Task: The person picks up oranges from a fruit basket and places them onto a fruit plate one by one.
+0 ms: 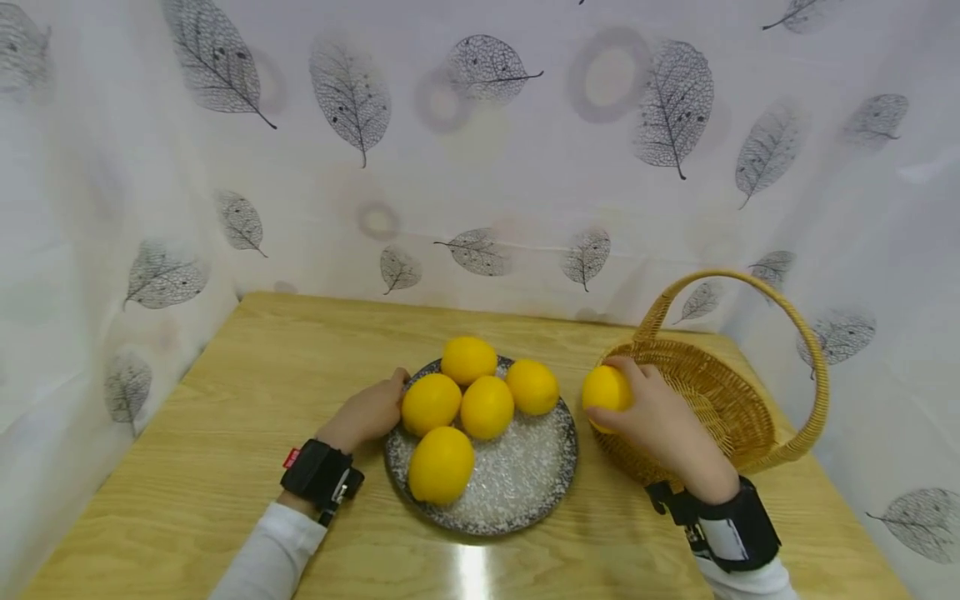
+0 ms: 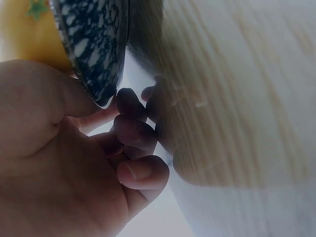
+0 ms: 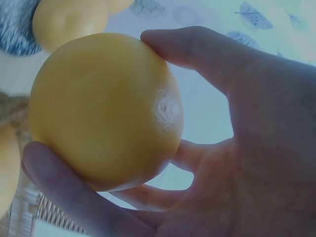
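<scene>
My right hand (image 1: 660,417) grips a round yellow citrus fruit (image 1: 606,398) at the basket's left rim, thumb and fingers spread around it. In the right wrist view the held citrus fruit (image 3: 106,113) shows a pale navel. The wicker basket (image 1: 731,383) with its tall handle stands at the right, partly hidden by that hand. My left hand (image 1: 367,412) holds the left rim of a speckled plate (image 1: 521,479). In the left wrist view, its thumb lies against the plate's rim (image 2: 96,54) and its fingers curl below. Several yellow citrus fruits (image 1: 487,407) sit on the plate's left and back.
The wooden table (image 1: 247,417) meets a leaf-patterned curtain (image 1: 480,192) at its back and sides. In the right wrist view, another yellow fruit (image 3: 7,168) is cut off at the left edge, near wicker; whether it lies inside the basket I cannot tell.
</scene>
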`<state>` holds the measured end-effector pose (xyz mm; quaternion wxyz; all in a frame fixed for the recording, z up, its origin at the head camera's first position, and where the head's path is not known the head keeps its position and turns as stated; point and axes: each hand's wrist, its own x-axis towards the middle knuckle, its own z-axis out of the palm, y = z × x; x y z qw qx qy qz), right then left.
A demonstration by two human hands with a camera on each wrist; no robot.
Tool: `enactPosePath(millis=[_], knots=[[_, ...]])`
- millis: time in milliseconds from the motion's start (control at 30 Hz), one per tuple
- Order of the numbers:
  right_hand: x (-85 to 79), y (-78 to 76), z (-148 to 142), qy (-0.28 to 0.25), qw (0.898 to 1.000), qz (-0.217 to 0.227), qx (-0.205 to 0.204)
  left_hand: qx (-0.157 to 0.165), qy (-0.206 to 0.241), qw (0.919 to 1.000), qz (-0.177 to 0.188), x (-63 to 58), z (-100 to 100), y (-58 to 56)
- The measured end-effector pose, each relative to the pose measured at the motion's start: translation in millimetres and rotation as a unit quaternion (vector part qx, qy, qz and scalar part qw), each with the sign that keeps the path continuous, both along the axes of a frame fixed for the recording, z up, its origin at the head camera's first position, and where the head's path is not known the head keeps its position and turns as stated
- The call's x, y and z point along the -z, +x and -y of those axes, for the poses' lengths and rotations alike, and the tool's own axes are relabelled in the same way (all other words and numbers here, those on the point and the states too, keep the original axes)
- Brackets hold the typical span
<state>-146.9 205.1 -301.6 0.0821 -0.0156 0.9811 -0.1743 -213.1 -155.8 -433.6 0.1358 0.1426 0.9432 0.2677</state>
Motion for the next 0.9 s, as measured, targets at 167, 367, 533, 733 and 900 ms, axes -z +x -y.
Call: enactPosePath(millis=[167, 367, 533, 733, 900], knots=[[3.0, 4.3, 14.0, -0.006, 1.000, -0.002, -0.010, 0.001, 0.000, 1.0000, -0.001, -0.5, -2.2, 0.5], [8.1, 7.1, 33.7, -0.031, 0.999, -0.006, -0.026, -0.003, 0.004, 1.0000, 0.001, -2.5, -0.7, 2.3], [14.2, 13.8, 51.4, -0.042, 0.999, 0.001, -0.030, -0.003, 0.008, 1.0000, 0.001, -3.8, 0.0, 2.3], [27.0, 21.8, 74.0, -0.053, 0.998, 0.016, -0.041, -0.004, 0.011, 0.9999, -0.001, -2.5, 1.0, 2.2], [37.3, 26.6, 85.9, -0.063, 0.997, 0.014, -0.046, -0.003, 0.010, 0.9999, 0.004, -1.8, 0.6, 1.4]])
